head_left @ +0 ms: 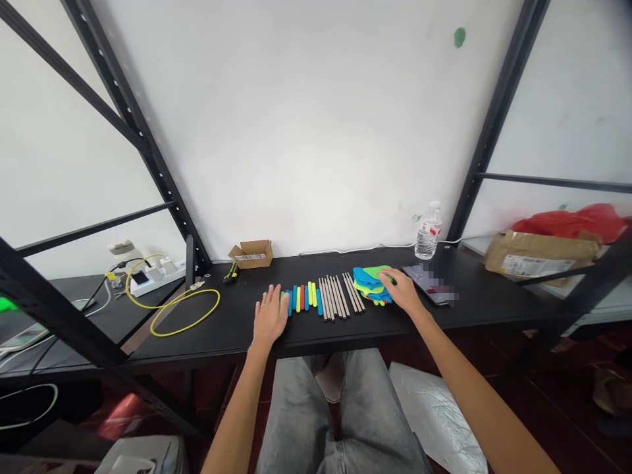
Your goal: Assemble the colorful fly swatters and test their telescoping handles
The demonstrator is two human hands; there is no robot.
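My left hand (pixel 270 315) lies flat on the black table with its fingers stretched out. It covers the left end of a row of short blue, yellow, red and green plastic sticks (pixel 303 298). My right hand (pixel 402 291) reaches over the right side of a stack of flat blue, green and yellow plastic pieces (pixel 370 284). Its fingertips touch the top green piece, with thumb and fingers apart. Between the hands, several thin grey metal rods (pixel 333 297) lie side by side. The lower layers of the stack are partly hidden.
A small open cardboard box (pixel 254 255) and a yellow-black cutter (pixel 231 272) sit behind on the left. A yellow cable loop (pixel 216 309) lies further left, near a white power strip (pixel 162 275). On the right are a phone (pixel 428 283), a water bottle (pixel 428 232) and a larger carton (pixel 540 255).
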